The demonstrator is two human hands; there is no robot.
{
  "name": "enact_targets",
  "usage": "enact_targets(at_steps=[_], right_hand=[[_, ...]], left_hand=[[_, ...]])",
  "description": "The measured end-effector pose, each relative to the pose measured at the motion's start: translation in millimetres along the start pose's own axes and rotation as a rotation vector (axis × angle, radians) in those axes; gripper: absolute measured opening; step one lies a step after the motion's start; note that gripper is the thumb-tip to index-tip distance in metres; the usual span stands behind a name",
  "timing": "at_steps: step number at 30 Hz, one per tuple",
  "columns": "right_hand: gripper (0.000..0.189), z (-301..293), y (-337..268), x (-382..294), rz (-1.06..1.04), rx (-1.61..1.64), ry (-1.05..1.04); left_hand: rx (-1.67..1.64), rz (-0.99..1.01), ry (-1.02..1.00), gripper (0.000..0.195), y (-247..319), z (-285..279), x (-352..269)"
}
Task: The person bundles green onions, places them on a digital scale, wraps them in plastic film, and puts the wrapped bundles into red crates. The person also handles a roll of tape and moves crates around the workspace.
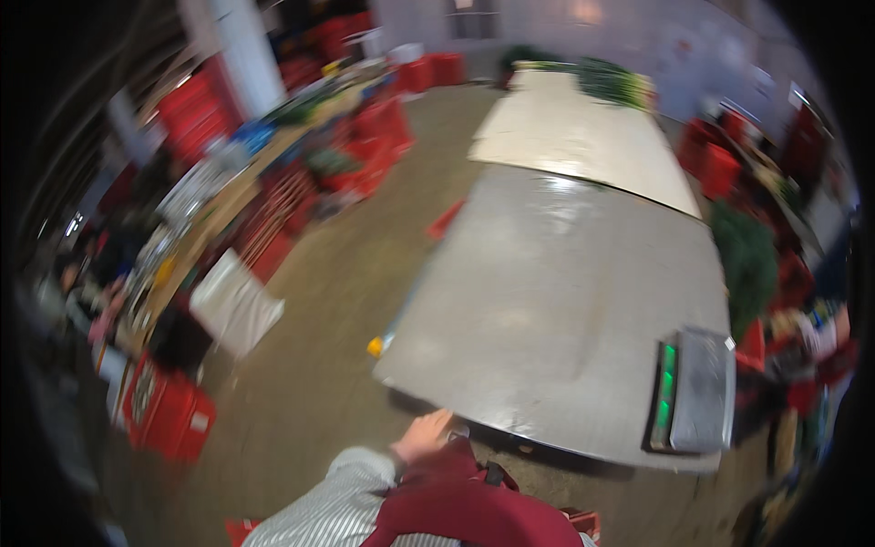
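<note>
My left hand [425, 435] is in front of my body, beside the near edge of a grey metal-topped table [519, 301]. Its fingers look close together, but blur and the angle hide whether they grip anything. A small pale object [459, 432] shows right by the fingertips, too blurred to name. I wear a dark red apron [472, 502] over a striped sleeve [335, 502]. My right hand is out of view. At the table's near right corner stands a digital weighing scale [701, 390] with a lit green display [665, 393].
Beyond the metal top, a pale board [574, 130] bears bunches of long green vegetables [612, 82]. Along the left runs a cluttered workbench [225, 195], with a red crate [167, 410] near its close end. Red containers [718, 171] and dark greenery [744, 263] line the right side.
</note>
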State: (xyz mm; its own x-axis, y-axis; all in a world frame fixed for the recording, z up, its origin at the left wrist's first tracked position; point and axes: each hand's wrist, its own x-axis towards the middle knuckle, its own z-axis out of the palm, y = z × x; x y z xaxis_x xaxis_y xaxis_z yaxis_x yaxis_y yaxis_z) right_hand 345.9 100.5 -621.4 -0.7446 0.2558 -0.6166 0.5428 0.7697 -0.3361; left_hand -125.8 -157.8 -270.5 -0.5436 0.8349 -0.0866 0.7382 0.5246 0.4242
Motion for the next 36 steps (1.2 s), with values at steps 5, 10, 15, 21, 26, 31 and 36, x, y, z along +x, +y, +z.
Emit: enact_targets(at_steps=[5, 10, 15, 21, 26, 31, 36], right_hand=[[0.032, -80.5, 12.1, 61.1, 0.058, 0.319, -0.128], [0.031, -192.9, -84.0, 136.6, 0.186, 0.654, -0.227], [0.029, -243.8, -215.4, 183.1, 0.111, 0.654, -0.31], [0.028, -271.9, -344.5, 190.7, -0.076, 0.52, -0.383], [0.028, -302.0, -445.8, 185.5, -0.083, 0.538, -0.406], [0.028, -318.0, -534.7, 203.5, -0.048, 0.53, -0.468], [0.026, -300.6, -573.3, 243.6, -0.004, 0.512, -0.614]], left_hand=[[-0.167, -0.51, -0.126, 0.051, -67.9, 16.5, -79.1], [-0.319, -1.012, -0.079, 0.037, -122.7, 52.5, -217.5], [0.004, -0.787, -0.716, 0.028, -153.4, 108.5, -350.5], [-0.317, -0.878, -0.26, 0.031, -162.3, 117.2, -406.2], [-0.899, -1.45, 0.461, 0.039, -195.3, 70.1, -383.9], [-1.039, -1.556, 0.821, 0.035, -197.6, 90.3, -401.7], [-1.238, -1.697, 0.64, 0.022, -141.5, 153.1, -448.6]])
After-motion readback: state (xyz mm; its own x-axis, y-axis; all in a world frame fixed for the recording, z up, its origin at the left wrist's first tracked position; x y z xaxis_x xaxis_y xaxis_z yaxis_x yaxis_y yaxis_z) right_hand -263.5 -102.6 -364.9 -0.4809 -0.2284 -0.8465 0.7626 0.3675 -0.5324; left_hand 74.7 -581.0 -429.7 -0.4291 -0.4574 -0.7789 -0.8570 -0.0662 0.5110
